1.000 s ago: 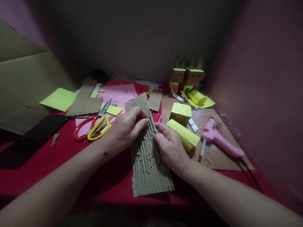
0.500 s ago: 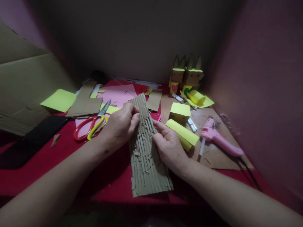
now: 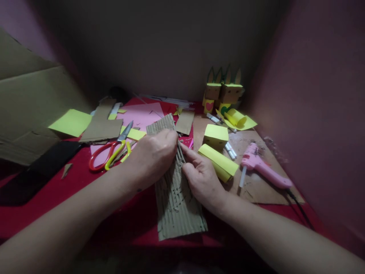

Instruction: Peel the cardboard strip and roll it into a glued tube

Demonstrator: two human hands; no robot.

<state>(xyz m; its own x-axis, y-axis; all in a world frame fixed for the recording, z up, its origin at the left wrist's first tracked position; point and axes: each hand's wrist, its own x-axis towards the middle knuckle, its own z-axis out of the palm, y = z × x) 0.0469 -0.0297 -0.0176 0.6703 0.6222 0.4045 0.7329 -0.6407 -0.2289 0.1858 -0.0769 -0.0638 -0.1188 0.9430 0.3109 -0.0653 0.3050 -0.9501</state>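
A strip of corrugated cardboard (image 3: 179, 213), its ridges bare and torn in places, is held up in front of me at a slant. My right hand (image 3: 201, 175) grips its right edge between thumb and fingers. Across the upper part lies my left hand (image 3: 158, 154), its fingers closed at the ridged surface near the right edge; the fingertips and whatever they pinch are hidden. Red-and-yellow scissors (image 3: 112, 148) rest left of my left hand. A rolled yellow paper tube (image 3: 218, 162) and a yellow-topped cardboard box (image 3: 216, 136) sit just beyond my right hand.
A pink glue gun (image 3: 265, 169) with its cord lies on a cardboard sheet (image 3: 253, 194) at the right. Two yellow-and-brown box figures (image 3: 224, 91) stand at the back. Left are a black phone-like slab (image 3: 42, 169), cardboard pieces (image 3: 105, 129), pink paper (image 3: 142, 114) and a big carton (image 3: 37, 102).
My left hand has moved right over the cardboard, from its left upper part to near its right edge. My right hand keeps its hold with little movement.
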